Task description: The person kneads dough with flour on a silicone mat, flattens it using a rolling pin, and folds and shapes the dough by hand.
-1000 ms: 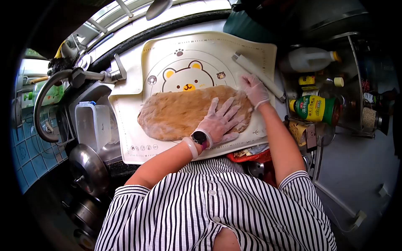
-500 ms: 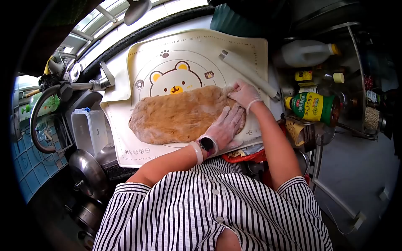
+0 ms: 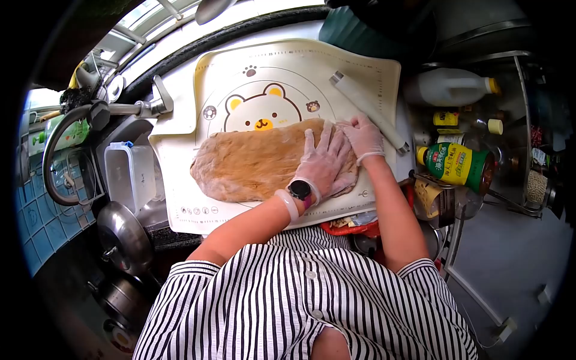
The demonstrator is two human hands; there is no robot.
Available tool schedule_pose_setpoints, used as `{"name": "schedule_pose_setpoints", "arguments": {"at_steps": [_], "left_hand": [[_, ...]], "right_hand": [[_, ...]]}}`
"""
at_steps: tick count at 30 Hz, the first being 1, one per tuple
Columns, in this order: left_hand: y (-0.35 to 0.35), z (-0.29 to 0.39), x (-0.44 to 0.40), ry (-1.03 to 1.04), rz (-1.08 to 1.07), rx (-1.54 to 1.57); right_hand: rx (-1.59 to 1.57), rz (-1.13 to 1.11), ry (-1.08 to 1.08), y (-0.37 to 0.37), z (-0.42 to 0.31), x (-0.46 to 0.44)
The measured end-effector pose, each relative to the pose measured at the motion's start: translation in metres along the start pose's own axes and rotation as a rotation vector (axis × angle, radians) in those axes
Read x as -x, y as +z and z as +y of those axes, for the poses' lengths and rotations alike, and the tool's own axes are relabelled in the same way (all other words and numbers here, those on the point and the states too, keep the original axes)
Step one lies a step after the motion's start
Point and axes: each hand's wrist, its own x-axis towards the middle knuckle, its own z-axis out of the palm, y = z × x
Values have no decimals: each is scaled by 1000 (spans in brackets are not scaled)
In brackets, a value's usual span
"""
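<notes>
A long, flat slab of brown dough (image 3: 252,162) lies across a cream mat (image 3: 174,180) printed with a bear face. Gloved, with a watch at the wrist, my left hand (image 3: 323,163) rests flat on the right part of the dough, fingers spread. My right hand (image 3: 363,139), also gloved, is closed at the dough's upper right edge, its fingertips pinching the edge close beside my left fingers. Just beyond my right hand, a pale rolling pin (image 3: 369,111) lies slantwise on the mat.
At the left are a faucet (image 3: 129,109), a clear plastic container (image 3: 129,177) and a metal lid (image 3: 125,237). A rack of bottles, one green and yellow (image 3: 459,165), stands at the right. A red basket (image 3: 360,230) sits by the near counter edge.
My left hand has shifted along the dough, its fingers drawing together and then spreading out again. My right hand has stayed at the right edge. The camera view has swayed slightly.
</notes>
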Motion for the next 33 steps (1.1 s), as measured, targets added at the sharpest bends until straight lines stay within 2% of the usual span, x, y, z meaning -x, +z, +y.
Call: {"name": "schedule_pose_setpoints", "arguments": {"at_steps": [1, 3, 4, 5, 6, 7, 8, 9, 11, 13, 15, 16, 18, 19, 21, 22, 23, 24, 26, 27, 29, 31, 33], "left_hand": [[-7, -1, 0, -3, 6, 1], [-20, -4, -3, -40, -72, 169], [-22, -9, -1, -45, 31, 228], [-23, -14, 1, -46, 33, 232], [-21, -21, 1, -114, 139, 271], [-19, -25, -2, -180, 243, 310], [-9, -28, -8, -199, 349, 177], [-5, -31, -12, -195, 356, 181], [4, -36, -22, -246, 189, 245], [1, -35, -34, -247, 221, 251], [1, -38, -52, -199, 66, 295], [8, -37, -60, -166, 142, 284], [17, -33, -73, -117, 157, 268], [22, -32, -76, -72, 177, 252], [23, -32, -73, -48, 248, 247], [16, -32, -69, -52, 160, 277], [9, -33, -63, -57, 72, 307], [5, -36, -55, -64, 71, 302], [-2, -52, -26, 0, 382, 204], [-7, -65, -6, -45, 241, 159], [-16, -82, 28, -172, 275, -34], [-13, -99, 62, -298, 140, 12], [-19, -107, 71, -332, 114, 16]], "right_hand": [[4, 2, -5, -11, -8, 8], [187, 165, -17, -33, -22, 27], [190, 168, -22, -39, -15, 30], [387, 337, -165, -45, 0, 32], [582, 505, -310, -51, 8, 34], [586, 506, -309, -54, 15, 34], [590, 438, -263, -58, 22, 32], [594, 373, -220, -63, 27, 29], [626, 340, -186, -74, 45, 23], [659, 292, -137, -77, 67, 27], [652, 307, -138, -76, 75, 30], [651, 309, -137, -80, 72, 31], [669, 214, 15, -85, 66, 39], [669, 212, 16, -81, 65, 42], [628, 465, -203, -70, 59, 51], [625, 462, -206, -61, 50, 58], [672, 494, -340, -46, 40, 67], [714, 527, -477, -31, 25, 75], [486, 326, -422, -12, -39, 93], [439, 247, -442, 5, -51, 97], [426, 230, -605, 38, -56, 95], [446, 202, -581, 47, -49, 86], [465, 186, -567, 50, -45, 78]]}}
